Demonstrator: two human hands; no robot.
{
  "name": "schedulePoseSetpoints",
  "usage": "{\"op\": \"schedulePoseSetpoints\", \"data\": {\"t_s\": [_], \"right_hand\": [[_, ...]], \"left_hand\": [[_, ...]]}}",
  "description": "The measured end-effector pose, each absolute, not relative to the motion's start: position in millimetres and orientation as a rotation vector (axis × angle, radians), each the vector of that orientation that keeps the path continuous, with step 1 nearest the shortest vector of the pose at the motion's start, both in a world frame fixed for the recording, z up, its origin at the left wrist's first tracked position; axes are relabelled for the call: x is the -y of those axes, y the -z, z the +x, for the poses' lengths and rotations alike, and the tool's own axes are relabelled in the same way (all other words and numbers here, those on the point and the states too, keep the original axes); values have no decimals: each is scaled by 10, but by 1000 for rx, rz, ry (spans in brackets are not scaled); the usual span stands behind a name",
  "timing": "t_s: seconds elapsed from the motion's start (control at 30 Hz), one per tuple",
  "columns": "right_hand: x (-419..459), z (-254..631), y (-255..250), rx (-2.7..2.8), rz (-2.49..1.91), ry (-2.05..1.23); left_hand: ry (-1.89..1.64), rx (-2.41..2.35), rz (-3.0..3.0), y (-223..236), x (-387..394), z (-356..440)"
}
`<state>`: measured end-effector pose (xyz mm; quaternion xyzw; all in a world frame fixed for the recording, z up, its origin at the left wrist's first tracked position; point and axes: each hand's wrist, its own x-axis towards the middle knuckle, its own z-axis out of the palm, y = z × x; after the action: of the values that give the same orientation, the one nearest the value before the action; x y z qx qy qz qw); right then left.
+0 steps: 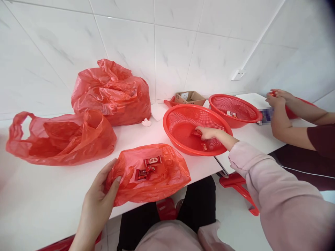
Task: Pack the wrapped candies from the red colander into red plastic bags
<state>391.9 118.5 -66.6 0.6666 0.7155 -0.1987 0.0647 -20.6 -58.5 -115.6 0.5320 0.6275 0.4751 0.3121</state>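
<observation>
My left hand (103, 191) grips the left rim of a red plastic bag (172, 170), its thumb inside and its fingers outside. The bag lies spread at the table's front edge, and a few small wrapped candies (153, 160) with red wrappers rest in it. My right hand (208, 132) reaches down into a red perforated basket (170, 127), its fingers closed on a red-wrapped candy (196, 132). Another wrapped candy (204, 147) lies on the basket's floor beside that hand.
A large full red bag (112, 94) stands against the wall, with an open red bag (62, 139) in front. Behind the basket sits a cardboard box (190, 98). A second basket (235, 118) holds wrapped pieces. On the right are a co-worker's hands (278, 97).
</observation>
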Motion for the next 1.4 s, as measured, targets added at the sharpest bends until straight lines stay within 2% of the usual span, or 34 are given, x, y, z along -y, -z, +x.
{"op": "schedulePoseSetpoints", "data": {"t_s": [0.1, 0.17, 0.27, 0.3, 0.37, 0.47, 0.53, 0.6, 0.7, 0.73, 0.83, 0.9, 1.07, 1.27, 1.33, 1.4], "right_hand": [[-1129, 3820, 506, -2214, 2024, 791], [-971, 3636, 345, -2385, 1982, 1051], [-568, 3141, 162, -2747, 1492, 1694], [-421, 2940, 157, -2806, 1258, 1771], [-167, 2549, 267, -2898, 943, 1636], [38, 2170, 623, -2878, 1254, 1066], [62, 2124, 795, -2785, 1473, 806], [22, 2233, 781, -2793, 1447, 798], [-152, 2588, 468, -2941, 1329, 1014], [-242, 2735, 351, -2960, 1419, 1016], [-551, 3186, 198, -2547, 1942, 563], [-721, 3443, 300, -2140, 2010, 413], [-878, 3782, 688, -1955, 1881, 573], [-742, 3500, 373, -2394, 1917, 600], [-573, 3146, 291, -2721, 1864, 812], [-375, 2709, 341, -2971, 1621, 1173]], "left_hand": [[-1299, -1630, 1355, 1121, 587, -186], [-1333, -1591, 1312, 1100, 582, -185], [-1368, -1548, 1246, 1081, 554, -182], [-1374, -1545, 1234, 1078, 541, -176], [-1385, -1541, 1228, 1072, 518, -159], [-1409, -1550, 1210, 1042, 508, -135], [-1421, -1566, 1190, 1007, 519, -138], [-1422, -1601, 1180, 968, 538, -159], [-1402, -1737, 1180, 926, 562, -219], [-1380, -1793, 1189, 919, 569, -243], [-1333, -1839, 1266, 930, 590, -316], [-1323, -1780, 1342, 954, 616, -348], [-1128, -1740, 1444, 1004, 752, -302], [-988, -1794, 1305, 1069, 859, -348], [-966, -1759, 1344, 1090, 852, -412], [-944, -1717, 1377, 1087, 835, -443]]}}
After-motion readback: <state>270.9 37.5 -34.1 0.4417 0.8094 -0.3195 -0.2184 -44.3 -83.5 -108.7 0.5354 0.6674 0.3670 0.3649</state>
